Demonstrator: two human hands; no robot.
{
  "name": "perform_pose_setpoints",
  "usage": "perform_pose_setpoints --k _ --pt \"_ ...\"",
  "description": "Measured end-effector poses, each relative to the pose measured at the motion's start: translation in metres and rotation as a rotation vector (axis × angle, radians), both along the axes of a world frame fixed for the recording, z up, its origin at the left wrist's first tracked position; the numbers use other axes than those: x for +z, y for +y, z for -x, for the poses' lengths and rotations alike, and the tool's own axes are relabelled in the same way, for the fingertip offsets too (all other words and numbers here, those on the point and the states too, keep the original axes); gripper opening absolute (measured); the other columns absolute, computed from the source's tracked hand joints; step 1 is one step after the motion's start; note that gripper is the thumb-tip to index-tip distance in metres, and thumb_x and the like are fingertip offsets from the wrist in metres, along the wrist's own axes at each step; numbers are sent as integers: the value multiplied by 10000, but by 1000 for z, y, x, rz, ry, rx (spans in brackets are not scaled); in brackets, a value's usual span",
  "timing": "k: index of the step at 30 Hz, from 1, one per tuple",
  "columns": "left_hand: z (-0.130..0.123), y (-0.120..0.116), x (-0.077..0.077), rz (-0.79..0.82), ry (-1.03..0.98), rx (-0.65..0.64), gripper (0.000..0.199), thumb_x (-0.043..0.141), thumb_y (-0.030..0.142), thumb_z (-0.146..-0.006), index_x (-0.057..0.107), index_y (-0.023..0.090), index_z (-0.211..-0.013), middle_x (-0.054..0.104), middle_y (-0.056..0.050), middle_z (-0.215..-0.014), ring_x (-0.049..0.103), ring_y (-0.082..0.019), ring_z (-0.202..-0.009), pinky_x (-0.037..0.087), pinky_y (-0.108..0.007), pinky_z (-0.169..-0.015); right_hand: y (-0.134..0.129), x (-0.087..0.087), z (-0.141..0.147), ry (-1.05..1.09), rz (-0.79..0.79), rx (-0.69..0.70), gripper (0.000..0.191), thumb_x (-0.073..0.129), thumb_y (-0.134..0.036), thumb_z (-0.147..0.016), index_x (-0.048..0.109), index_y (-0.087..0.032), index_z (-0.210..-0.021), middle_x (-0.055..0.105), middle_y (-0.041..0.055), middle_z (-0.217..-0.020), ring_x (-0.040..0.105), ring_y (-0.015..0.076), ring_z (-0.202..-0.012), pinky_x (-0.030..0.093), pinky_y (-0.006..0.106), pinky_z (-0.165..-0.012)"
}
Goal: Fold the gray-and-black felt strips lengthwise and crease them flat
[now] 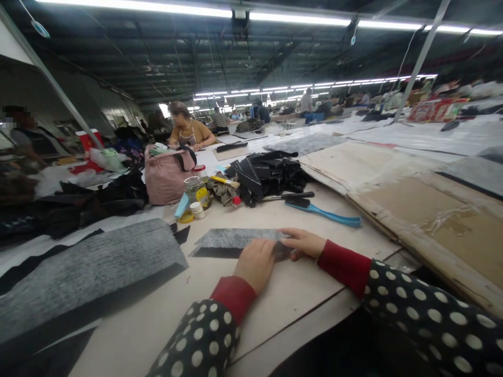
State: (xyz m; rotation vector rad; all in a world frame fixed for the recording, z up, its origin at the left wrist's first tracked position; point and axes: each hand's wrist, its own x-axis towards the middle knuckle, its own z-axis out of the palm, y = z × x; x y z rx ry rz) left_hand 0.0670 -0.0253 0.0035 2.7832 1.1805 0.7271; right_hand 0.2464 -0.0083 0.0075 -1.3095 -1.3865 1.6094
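Note:
A narrow grey and black fabric strip (231, 239) lies flat on the pale tabletop in front of me, its pointed end to the left. My left hand (257, 264) rests on the strip's near black edge toward the right, fingers curled and pressed together. At the strip's right end, my right hand (303, 243) pinches the material, thumb below and fingers above. Between the two hands that end looks dark and slightly blurred, and my fingers partly cover it. To the left lies a larger grey piece of fabric with black edges (129, 256).
Beyond the strip are a blue-handled brush (326, 212), black fabric pieces (267, 173), a glass jar (193, 188), a small white jar (197, 210) and a pink bag (167, 175). Cardboard sheets (428, 209) cover the right side. A co-worker (192, 131) sits across the table.

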Motion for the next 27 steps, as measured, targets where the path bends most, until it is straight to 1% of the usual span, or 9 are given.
perform_pose_setpoints --k 3,6,9,12,17,20,22,24,27 --pt "-4 10 -6 29 -27 43 163 378 126 -781 518 152 -861 545 -69 -836 500 -176 -821 421 -309 -748 0 2 -2 38 29 16 538 550 -403 -728 391 -205 -1203 547 70 -954 571 113 -696 490 185 -498" --pt "-3 16 -11 65 -60 72 167 352 159 -812 517 149 -836 559 -66 -802 521 -164 -775 430 -288 -709 1 2 -5 133 60 -34 542 426 -476 -784 296 -258 -1263 520 74 -1000 578 110 -683 494 207 -512" --pt "-2 16 -13 77 -89 84 159 364 167 -812 518 151 -844 573 -63 -812 534 -162 -776 431 -280 -704 4 0 -8 112 -8 -142 531 423 -390 -803 234 -274 -1285 522 62 -951 563 97 -627 479 202 -471" --pt "-2 15 -12 101 -110 92 151 376 174 -809 522 155 -842 577 -56 -819 539 -157 -771 429 -272 -696 7 -1 -9 44 -56 -175 545 490 -228 -752 279 -233 -1254 531 51 -893 547 90 -606 460 183 -446" --pt "-1 13 -10 130 -113 99 144 390 177 -802 529 155 -831 573 -60 -807 532 -163 -773 423 -279 -701 8 2 -8 73 15 -165 333 413 -319 -778 426 -204 -1090 526 35 -800 545 96 -572 452 203 -430" --pt "-1 10 -10 144 -131 83 134 398 165 -791 530 160 -812 568 -57 -797 524 -161 -767 419 -276 -698 8 0 -6 -9 -20 -115 270 488 -240 -706 462 -178 -968 514 4 -703 521 81 -530 418 172 -398" --pt "1 11 -10 167 -204 100 126 404 165 -785 530 163 -797 565 -51 -776 520 -156 -742 418 -273 -679 10 -6 -4 -62 -52 -93 314 492 -149 -639 446 -182 -947 488 -32 -628 493 67 -472 386 158 -371" --pt "7 16 -7 205 -352 178 116 419 197 -781 530 161 -773 561 -43 -742 514 -151 -708 417 -272 -653 12 -12 -4 -99 -84 -79 349 450 -115 -608 434 -182 -950 461 -57 -573 467 60 -416 366 162 -358" --pt "26 29 4 305 -747 314 156 459 291 -762 529 152 -777 557 -25 -700 515 -135 -658 420 -252 -602 17 -14 -8 -163 -116 -83 390 396 -109 -591 438 -180 -972 437 -72 -529 433 57 -361 333 167 -339"
